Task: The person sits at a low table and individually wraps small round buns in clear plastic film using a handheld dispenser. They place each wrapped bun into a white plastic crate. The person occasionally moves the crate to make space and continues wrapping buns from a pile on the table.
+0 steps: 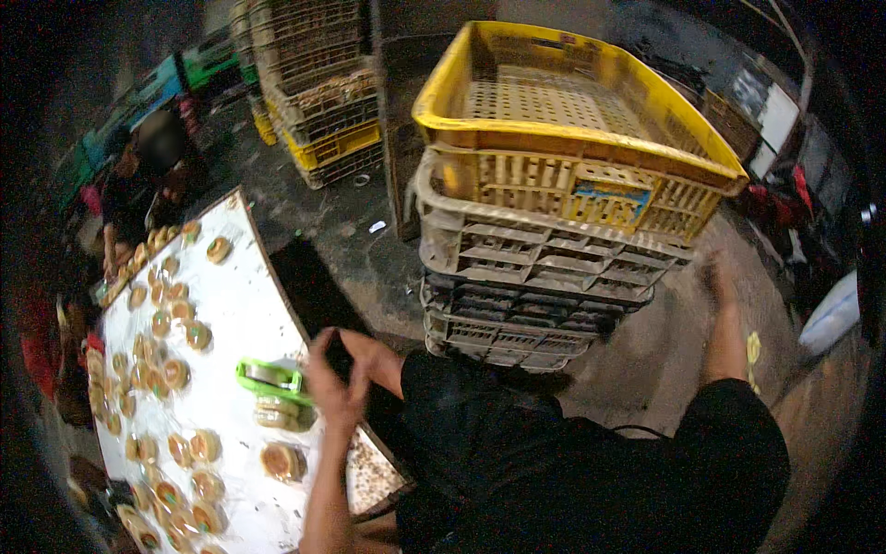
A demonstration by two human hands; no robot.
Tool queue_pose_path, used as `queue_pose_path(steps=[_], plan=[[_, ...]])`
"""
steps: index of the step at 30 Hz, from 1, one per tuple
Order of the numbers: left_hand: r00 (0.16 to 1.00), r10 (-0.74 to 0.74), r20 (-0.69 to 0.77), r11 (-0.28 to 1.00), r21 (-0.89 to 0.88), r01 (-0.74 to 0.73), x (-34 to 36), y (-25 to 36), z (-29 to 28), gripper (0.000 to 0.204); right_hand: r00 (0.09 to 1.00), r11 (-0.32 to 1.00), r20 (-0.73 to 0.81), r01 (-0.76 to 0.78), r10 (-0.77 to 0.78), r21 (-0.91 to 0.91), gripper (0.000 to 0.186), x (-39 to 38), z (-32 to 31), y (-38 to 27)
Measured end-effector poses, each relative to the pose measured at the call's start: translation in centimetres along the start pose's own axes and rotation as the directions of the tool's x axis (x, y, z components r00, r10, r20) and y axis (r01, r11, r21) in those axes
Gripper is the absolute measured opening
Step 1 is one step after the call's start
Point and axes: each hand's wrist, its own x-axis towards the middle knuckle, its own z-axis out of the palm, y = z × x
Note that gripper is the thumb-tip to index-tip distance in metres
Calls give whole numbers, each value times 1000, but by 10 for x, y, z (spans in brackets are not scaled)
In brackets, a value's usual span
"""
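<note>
My left hand (363,353) comes from a black sleeve at the white tabletop's (231,286) right edge, blurred and overlapping another hand (330,379), apparently another person's, whose forearm rises from the lower edge; what either holds is unclear. Beside them lie a green tape dispenser (266,377) and round bundles (275,414). Round buns in clear wrapping (177,373) cover much of the table's left half. My right hand (715,272) is blurred, just right of a stack of grey crates (544,258) topped by a yellow crate (591,175); its grip cannot be made out.
Another person (129,198) bends at the table's far left. More stacked crates (318,120) stand at the back on a dark floor (360,222), beside an upright post (397,138). A white sack (826,319) lies at the right.
</note>
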Motion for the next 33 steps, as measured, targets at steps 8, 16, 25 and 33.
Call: queue_pose_path(steps=[8, 16, 25, 33], plan=[[613, -604, 509, 414, -456, 788, -9, 94, 178, 97, 728, 716, 208, -683, 653, 146, 47, -262, 85, 133], [757, -570, 319, 306, -773, 556, 52, -20, 177, 78, 370, 285, 639, -929, 675, 236, 64, -397, 215, 67], [809, -587, 28, 607, -645, 463, 86, 24, 46, 59, 148, 415, 714, -884, 684, -215, 87, -492, 461, 97], [629, -632, -452, 772, -295, 563, -66, 14, -125, 47, -398, 800, 800, 219, -449, 558, 45, -450, 501, -97]])
